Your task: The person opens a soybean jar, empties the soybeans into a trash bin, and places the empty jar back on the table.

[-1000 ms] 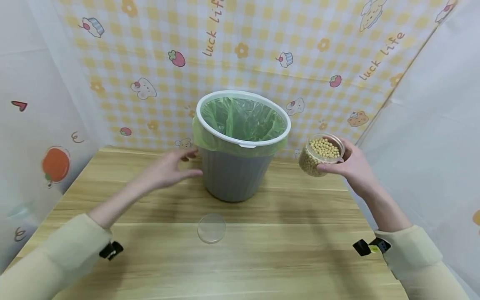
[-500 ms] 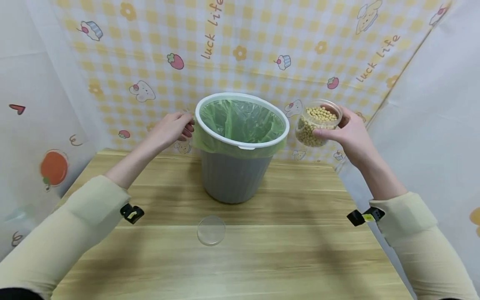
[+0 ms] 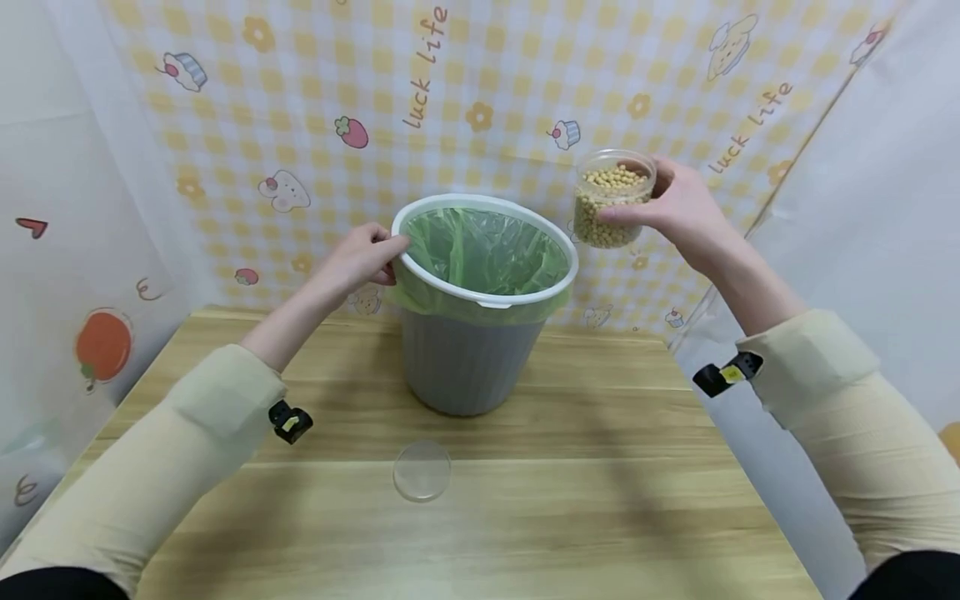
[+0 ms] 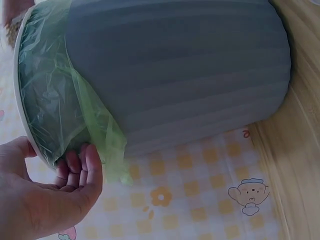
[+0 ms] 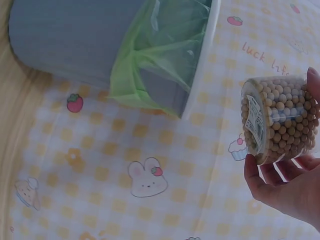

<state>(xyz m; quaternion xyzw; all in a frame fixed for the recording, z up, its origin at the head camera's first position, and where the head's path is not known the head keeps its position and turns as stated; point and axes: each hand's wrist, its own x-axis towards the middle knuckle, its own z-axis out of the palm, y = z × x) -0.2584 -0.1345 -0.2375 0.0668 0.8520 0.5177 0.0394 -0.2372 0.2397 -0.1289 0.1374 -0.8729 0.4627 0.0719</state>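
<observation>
A grey trash can (image 3: 472, 358) with a white rim and a green plastic liner (image 3: 480, 250) folded over it stands at the back of the wooden table. My left hand (image 3: 365, 257) grips its rim on the left side, thumb on top and fingers curled below against the liner. Up at the right, above rim height, my right hand (image 3: 678, 208) holds a clear, lidless jar (image 3: 611, 208) of soybeans, nearly upright. The right wrist view shows the same jar (image 5: 280, 120) from its labelled base, fingers round its side.
A clear round lid (image 3: 422, 472) lies flat on the table (image 3: 525, 517) in front of the trash can. A yellow checked cloth (image 3: 480, 75) hangs right behind the can. White sheets (image 3: 885, 208) close off both sides.
My left hand has risen from beside the can and taken hold of its rim. My right hand has lifted the soybean jar and brought it left, closer to the can.
</observation>
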